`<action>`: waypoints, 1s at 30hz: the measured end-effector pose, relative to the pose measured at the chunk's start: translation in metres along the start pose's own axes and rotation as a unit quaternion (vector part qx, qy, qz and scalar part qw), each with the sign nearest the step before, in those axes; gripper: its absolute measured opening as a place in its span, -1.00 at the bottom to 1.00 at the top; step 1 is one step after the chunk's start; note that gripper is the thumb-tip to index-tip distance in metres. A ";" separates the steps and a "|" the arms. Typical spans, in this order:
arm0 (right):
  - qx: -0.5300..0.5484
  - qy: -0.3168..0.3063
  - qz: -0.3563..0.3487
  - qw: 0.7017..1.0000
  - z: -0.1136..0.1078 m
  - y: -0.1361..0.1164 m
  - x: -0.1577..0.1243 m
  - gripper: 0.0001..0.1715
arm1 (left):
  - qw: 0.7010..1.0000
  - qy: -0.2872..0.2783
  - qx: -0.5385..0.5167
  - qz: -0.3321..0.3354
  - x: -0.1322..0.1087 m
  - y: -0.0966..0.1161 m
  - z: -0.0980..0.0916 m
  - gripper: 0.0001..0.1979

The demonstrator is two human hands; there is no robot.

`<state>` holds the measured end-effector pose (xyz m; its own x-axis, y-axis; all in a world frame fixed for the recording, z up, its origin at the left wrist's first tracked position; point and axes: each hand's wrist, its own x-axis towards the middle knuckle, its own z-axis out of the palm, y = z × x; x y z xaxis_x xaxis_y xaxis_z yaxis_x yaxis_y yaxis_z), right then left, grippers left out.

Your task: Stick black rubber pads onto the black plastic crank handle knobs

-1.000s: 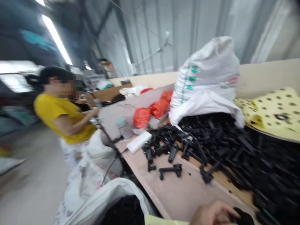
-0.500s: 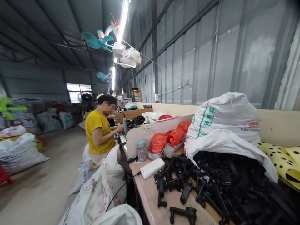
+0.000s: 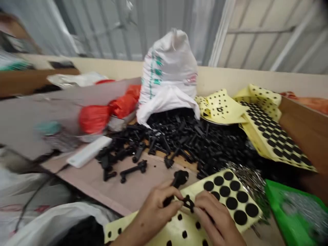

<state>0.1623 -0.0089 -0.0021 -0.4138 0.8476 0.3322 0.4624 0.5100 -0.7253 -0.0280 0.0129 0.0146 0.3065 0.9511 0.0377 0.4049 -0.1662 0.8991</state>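
Observation:
Both hands are at the bottom middle of the head view, over a yellow sheet with black round pads (image 3: 232, 203). My left hand (image 3: 160, 208) pinches a small black part (image 3: 188, 204) from the left, and a longer black piece (image 3: 180, 179) sticks up behind its fingers. On the right, my right hand (image 3: 214, 215) has its fingertips closed on the same small part. Its exact shape is blurred. Beyond the hands, a heap of black plastic parts (image 3: 179, 133) spills from a white sack (image 3: 169, 68). One loose black crank-shaped part (image 3: 133, 171) lies left of the hands.
A white power bank (image 3: 89, 152) with a cable, red plastic bags (image 3: 94, 119) and a teal-lidded jar (image 3: 48, 127) stand left. More dotted yellow sheets (image 3: 275, 133) lie back right. Small metal pieces (image 3: 246, 177) and a green tray (image 3: 276, 198) are at right.
The view has swung right and down from the room and a person in a yellow shirt to the table. Both hands, the pad sheet and the green tray have come into view.

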 end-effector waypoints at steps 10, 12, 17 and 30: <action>0.125 0.014 0.157 0.980 -0.004 0.012 0.006 -0.72 | 0.996 0.016 0.075 0.047 0.001 0.000 0.009 -0.80; 0.201 0.025 0.210 0.957 -0.002 0.016 0.006 -0.67 | 0.994 0.033 0.087 0.065 0.002 -0.001 0.013 -0.79; 0.353 0.050 0.300 0.885 0.004 0.025 0.004 -0.62 | 0.992 0.041 0.100 0.067 0.004 -0.006 0.020 -0.79; 0.035 0.094 0.089 0.991 -0.002 0.009 0.000 -0.83 | 1.000 0.004 -0.019 -0.017 0.003 -0.013 0.014 -0.81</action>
<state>0.1682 -0.0038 -0.0072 -0.1736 0.9389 0.2972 0.4573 0.3441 -0.8200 -0.0198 0.0144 -0.0030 0.2857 0.9583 0.0100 0.3818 -0.1234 0.9160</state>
